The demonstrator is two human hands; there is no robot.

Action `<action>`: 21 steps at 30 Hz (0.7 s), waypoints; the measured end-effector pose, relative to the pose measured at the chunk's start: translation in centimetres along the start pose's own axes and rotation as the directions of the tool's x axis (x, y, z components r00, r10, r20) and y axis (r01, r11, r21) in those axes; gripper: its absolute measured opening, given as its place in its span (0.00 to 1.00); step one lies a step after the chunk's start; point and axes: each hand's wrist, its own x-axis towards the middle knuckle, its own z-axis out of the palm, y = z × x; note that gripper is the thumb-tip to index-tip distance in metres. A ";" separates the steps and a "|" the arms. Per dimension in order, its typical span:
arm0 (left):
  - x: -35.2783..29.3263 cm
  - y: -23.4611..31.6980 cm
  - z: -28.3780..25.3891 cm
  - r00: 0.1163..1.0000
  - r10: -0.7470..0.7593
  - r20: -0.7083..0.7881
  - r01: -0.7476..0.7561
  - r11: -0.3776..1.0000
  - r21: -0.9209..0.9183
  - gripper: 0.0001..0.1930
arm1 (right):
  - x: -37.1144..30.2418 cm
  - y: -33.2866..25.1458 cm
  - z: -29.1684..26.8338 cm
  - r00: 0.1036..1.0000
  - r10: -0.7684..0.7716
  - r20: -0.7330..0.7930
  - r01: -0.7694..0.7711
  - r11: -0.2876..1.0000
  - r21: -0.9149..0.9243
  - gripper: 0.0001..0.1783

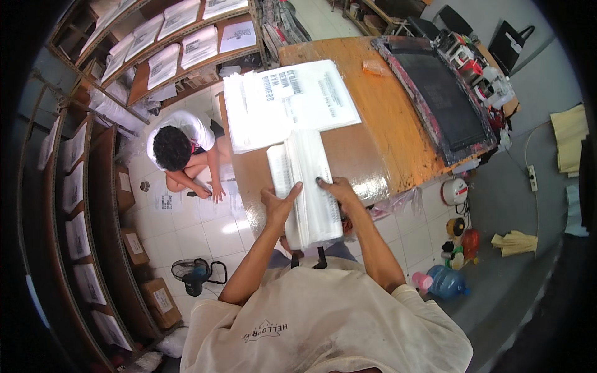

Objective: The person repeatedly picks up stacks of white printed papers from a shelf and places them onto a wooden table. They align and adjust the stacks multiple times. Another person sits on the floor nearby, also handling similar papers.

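Note:
Both my hands grip a folded bundle of white plastic bags (318, 217) over the near edge of the table. My left hand (277, 202) closes on its left side, thumb lying on top. On the opposite side my right hand (338, 191) holds the bundle, its thumb on the upper face and a dark smudge at the thumb's tip. The fingers underneath are hidden. Dark print shows along the bundle's outer strips. Just beyond it, a flat stack of white printed bags (252, 115) lies on the table (373, 140), the bundle's far end touching or overlapping it.
A framed dark printing screen (451, 99) lies at the table's right, beside ink containers (469, 68). Left of the table, another person (180, 146) sits on the tiled floor. Shelves (149, 81) hold printed sheets. A fan (193, 273) and water jug (446, 281) stand on the floor.

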 end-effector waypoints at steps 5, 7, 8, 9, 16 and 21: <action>-0.8 1.1 4.0 0.946 0.236 -0.221 -0.172 0.946 0.275 0.57 | -0.5 0.0 2.0 0.917 -0.375 -0.134 0.306 0.880 -0.364 0.21; -2.4 3.3 5.1 0.879 0.417 -0.234 -0.339 0.888 0.310 0.56 | -2.7 -2.9 1.8 0.863 -0.492 -0.116 0.415 0.821 -0.392 0.19; -3.5 4.7 5.4 0.850 0.473 -0.231 -0.426 0.876 0.228 0.53 | -4.5 -4.8 1.4 0.825 -0.554 -0.111 0.475 0.786 -0.396 0.18; -4.7 6.1 5.9 0.810 0.538 -0.233 -0.525 0.843 0.121 0.52 | -6.3 -6.6 0.8 0.783 -0.613 -0.106 0.529 0.745 -0.406 0.17; -3.6 3.3 7.8 0.686 0.728 0.008 -0.719 0.679 -0.146 0.39 | -9.5 -6.6 -4.0 0.691 -0.707 0.149 0.706 0.616 -0.351 0.41; -2.5 0.4 8.2 0.715 0.662 0.223 -0.666 0.743 -0.072 0.56 | -14.8 -15.7 -7.1 0.550 -0.625 0.554 0.819 0.275 -0.503 0.60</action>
